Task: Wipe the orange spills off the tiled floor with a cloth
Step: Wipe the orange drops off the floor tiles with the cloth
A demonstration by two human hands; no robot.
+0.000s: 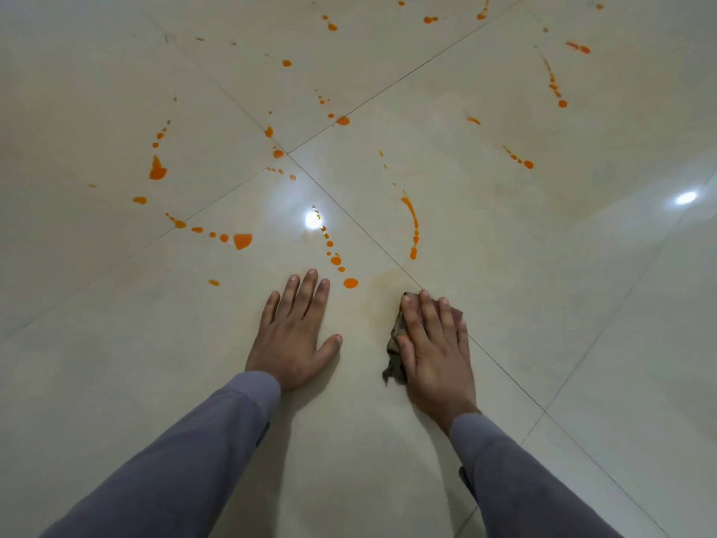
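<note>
Your left hand point(291, 335) lies spread flat on the glossy cream tiled floor point(116, 343), likely bracing your weight. Ahead, orange liquid spills point(350, 283) dot the tiles. Your right hand point(434, 343) presses the crumpled dark brown cloth point(395, 343) flat with straight fingers, just short of the nearest drop.

Two bright light reflections point(312, 219); grey sleeves point(186, 452).
</note>
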